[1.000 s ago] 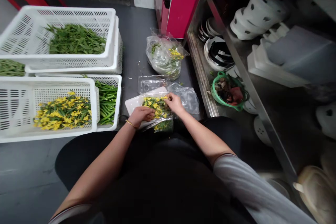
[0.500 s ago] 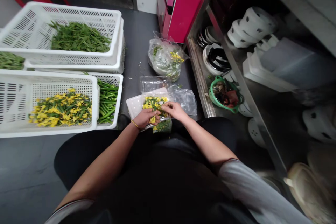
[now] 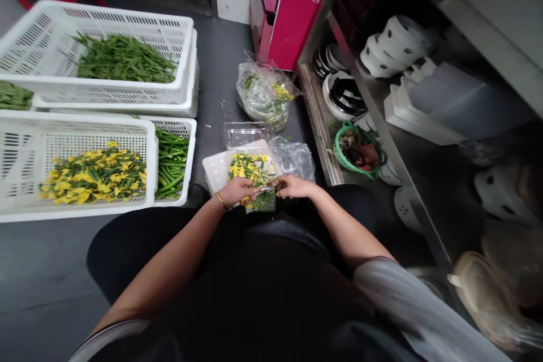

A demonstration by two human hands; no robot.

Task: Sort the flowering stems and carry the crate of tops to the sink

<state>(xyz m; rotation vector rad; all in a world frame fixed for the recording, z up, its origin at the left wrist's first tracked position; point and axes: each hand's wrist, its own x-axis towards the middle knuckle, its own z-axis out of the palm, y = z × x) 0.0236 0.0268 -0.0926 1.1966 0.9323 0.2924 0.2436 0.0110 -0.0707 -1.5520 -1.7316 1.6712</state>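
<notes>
Head view looks down past dark trousers to the left hand (image 3: 238,190) and right hand (image 3: 294,186), fingers of both pinched on the near edge of a clear plastic pack of yellow-flowered greens (image 3: 250,169), which rests on a white tray (image 3: 215,168) on the grey floor (image 3: 42,271). Just left stands a white crate of yellow-flowered stems (image 3: 91,172), with green stalks (image 3: 172,159) in the crate beneath. Beyond lie an empty clear clamshell (image 3: 244,133) and a plastic bag of trimmings (image 3: 265,96). Farther left sits a stacked crate of leafy greens (image 3: 121,59). Right, a steel shelf (image 3: 316,113) holds a green colander (image 3: 358,150) and bowls; a pink cabinet (image 3: 292,5) stands behind.
</notes>
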